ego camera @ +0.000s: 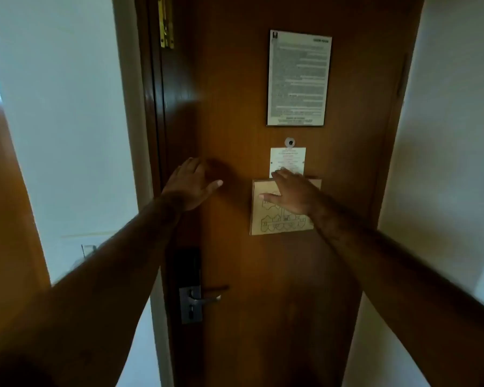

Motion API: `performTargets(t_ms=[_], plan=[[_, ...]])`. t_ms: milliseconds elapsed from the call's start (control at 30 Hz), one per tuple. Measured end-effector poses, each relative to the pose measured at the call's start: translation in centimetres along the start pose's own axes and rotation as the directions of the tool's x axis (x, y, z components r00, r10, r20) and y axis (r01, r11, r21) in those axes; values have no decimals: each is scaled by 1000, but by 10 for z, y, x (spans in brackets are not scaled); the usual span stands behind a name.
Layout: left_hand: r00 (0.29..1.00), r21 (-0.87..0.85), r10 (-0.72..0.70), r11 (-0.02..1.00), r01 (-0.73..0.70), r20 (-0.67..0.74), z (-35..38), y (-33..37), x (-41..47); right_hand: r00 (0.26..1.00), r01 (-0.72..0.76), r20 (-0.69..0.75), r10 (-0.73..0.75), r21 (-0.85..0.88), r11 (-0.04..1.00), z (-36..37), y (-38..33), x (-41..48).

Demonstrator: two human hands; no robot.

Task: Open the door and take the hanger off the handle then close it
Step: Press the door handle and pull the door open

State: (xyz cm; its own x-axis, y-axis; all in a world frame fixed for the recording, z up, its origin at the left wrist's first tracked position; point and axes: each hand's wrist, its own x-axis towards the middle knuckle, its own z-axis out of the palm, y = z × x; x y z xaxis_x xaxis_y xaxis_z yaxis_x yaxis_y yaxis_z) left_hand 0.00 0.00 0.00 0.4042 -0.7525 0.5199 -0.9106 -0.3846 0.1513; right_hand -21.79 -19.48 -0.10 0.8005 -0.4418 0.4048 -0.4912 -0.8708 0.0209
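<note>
Door (235, 79) fills my view, one wooden panel seen from inside, its latch edge on the left against the dark frame. One lever handle (207, 298) sits low on a metal plate, and I can't make out any hanger on it. Both of my hands are up well above that handle: my left hand (192, 185) lies flat against the wood near the latch edge, fingers spread, gripping nothing. My right hand (291, 194) rests open-palmed over a tan card (280, 219) printed with a line drawing, also grasping nothing. I count three sheets on the door: that card, a small white notice (287, 160) just above it, partly under my fingertips, and a larger framed notice (299, 78) higher up. One peephole (290, 142) sits between the two notices. One brass hinge-like fitting (165, 22) shows at top left. White walls (67, 121) flank both sides.
</note>
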Motion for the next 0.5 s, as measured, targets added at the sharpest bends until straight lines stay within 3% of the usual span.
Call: performTargets(t_ms=[100, 300, 400, 500], plan=[[997, 62, -70, 996, 67, 44, 42, -16, -6, 994, 8, 106, -7, -2, 1000, 46, -9, 3], [988, 113, -151, 982, 154, -31, 129, -53, -4, 969, 74, 224, -108, 153, 985, 155, -35, -1], [977, 205, -118, 966, 155, -179, 169, -71, 1, 926, 2, 362, -112, 289, 957, 221, -52, -12], [929, 339, -30, 926, 165, -369, 208, -88, 9, 900, 45, 403, -167, 294, 955, 294, -73, -21]])
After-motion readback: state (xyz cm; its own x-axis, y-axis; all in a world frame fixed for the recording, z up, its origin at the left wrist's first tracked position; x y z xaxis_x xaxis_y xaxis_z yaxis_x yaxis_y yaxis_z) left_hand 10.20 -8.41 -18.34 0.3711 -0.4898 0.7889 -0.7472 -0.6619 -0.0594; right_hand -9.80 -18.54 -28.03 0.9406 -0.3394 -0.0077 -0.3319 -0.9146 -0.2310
